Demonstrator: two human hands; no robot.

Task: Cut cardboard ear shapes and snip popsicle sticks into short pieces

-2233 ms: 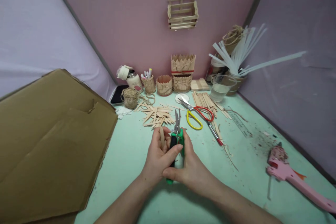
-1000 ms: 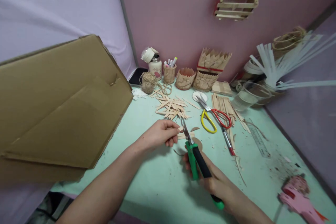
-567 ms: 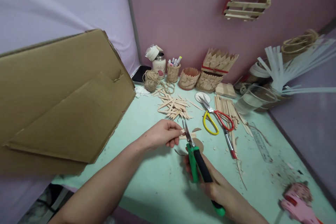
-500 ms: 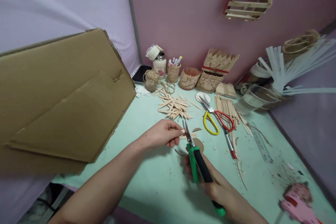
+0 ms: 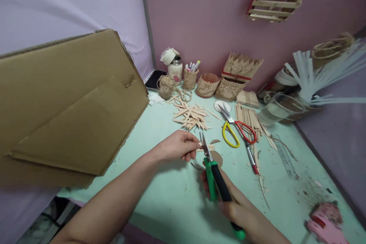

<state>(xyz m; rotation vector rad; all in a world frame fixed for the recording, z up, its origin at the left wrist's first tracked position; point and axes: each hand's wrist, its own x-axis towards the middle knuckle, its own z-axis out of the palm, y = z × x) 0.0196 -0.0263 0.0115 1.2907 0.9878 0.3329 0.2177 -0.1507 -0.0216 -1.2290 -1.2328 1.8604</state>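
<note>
Between the thumb and fingers of my left hand [image 5: 183, 146] is a small flat wooden stick [image 5: 201, 144], mostly hidden by the fingertips. My right hand [image 5: 228, 202] is wrapped round the green and black handles of a pair of shears [image 5: 212, 169]. The slightly parted blades reach up to the stick beside my left fingertips. Beneath the shears lies a round brown cardboard disc [image 5: 216, 158], partly covered. A short length of wooden stick [image 5: 211, 147] rests on the table just behind the blades.
A heap of cut wooden pieces [image 5: 190, 114] lies beyond my hands. Red-and-yellow-handled scissors [image 5: 230, 122] and a pen [image 5: 251, 160] lie to the right, near a clear ruler [image 5: 286, 158]. A large cardboard sheet [image 5: 71, 122] stands left; a pink glue gun [image 5: 326, 223] sits front right.
The view has shifted slightly, so the background sits a little further right. Both hands keep their grips, and the shears stay in nearly the same place at the stick.
</note>
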